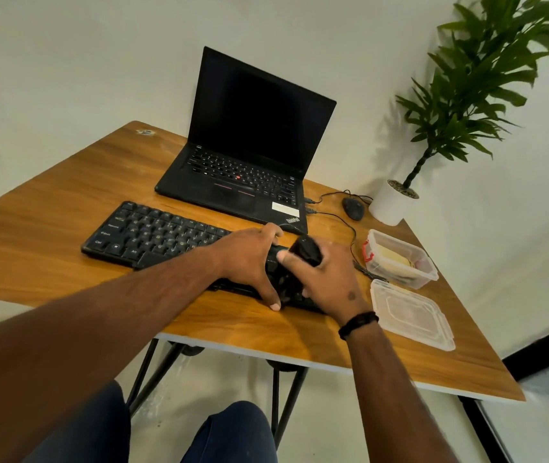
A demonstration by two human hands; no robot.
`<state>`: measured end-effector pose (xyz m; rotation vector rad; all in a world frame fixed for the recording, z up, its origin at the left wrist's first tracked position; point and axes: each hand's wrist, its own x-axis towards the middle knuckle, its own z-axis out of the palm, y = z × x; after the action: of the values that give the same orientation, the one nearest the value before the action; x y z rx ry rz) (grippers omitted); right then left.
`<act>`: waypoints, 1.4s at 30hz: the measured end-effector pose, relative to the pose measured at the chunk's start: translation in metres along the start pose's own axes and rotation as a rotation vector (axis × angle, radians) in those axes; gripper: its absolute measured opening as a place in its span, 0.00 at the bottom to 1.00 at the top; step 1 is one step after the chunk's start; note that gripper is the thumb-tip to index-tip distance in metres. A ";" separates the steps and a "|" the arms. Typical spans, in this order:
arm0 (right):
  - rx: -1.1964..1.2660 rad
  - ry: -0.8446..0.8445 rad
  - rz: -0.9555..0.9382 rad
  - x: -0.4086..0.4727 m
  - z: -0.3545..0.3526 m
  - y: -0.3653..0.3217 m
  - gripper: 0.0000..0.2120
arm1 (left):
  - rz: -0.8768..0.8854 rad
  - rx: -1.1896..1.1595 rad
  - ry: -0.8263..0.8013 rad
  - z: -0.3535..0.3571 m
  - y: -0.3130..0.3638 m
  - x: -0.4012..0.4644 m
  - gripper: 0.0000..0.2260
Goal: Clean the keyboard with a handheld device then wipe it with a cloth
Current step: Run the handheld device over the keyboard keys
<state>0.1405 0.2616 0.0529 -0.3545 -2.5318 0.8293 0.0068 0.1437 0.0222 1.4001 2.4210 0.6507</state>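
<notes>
We see a wooden table filling the middle of the frame, and on it, toward the upper centre, an open black laptop with its screen dark. In front of that, across the centre, lies the black keyboard, running from centre left down to the right, where our hands cover its end. At the upper right a potted plant stands in a white pot at the table's corner, with a wired mouse just beside it. Lower at the right edge lie a clear container lid and, just above it, an open clear container with something pale inside, possibly the cloth, though we cannot tell. Our left hand rests spread over the keyboard's right part, fingers fairly straight and thumb on the table at its near edge, steadying it. Our right hand is curled round a small dark handheld device, held over the keyboard's right end; its working tip is hidden from us. We judge that the cleaning step is under way and the wiping is not yet done. The risks we see: the steadying hand blocks the keys beneath it, so that patch may be missed, and the cable trailing beside the right hand could snag.
</notes>
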 end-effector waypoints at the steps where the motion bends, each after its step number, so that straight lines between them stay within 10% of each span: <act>1: -0.078 -0.010 -0.006 0.002 0.003 0.002 0.09 | -0.001 -0.002 -0.001 0.000 0.000 0.000 0.61; 5: -0.324 0.295 0.048 0.013 -0.002 0.016 0.12 | -0.004 0.004 -0.011 -0.002 0.002 -0.001 0.61; 12: 0.625 0.701 0.272 -0.009 -0.020 0.039 0.12 | 0.004 0.015 -0.005 0.001 0.000 -0.002 0.62; 24: 0.315 0.938 0.061 -0.038 0.008 0.058 0.22 | 0.105 0.194 -0.087 -0.010 0.011 0.022 0.66; 35: 0.464 0.955 0.154 -0.013 -0.001 0.069 0.17 | 0.209 0.146 -0.109 0.001 0.014 0.036 0.67; 42: 0.258 0.599 0.160 0.054 -0.012 0.080 0.15 | 0.228 0.113 -0.090 0.012 0.007 0.031 0.66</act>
<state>0.1080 0.3508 0.0309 -0.6194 -1.8398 0.9288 0.0013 0.1765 0.0151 1.7301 2.2798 0.4945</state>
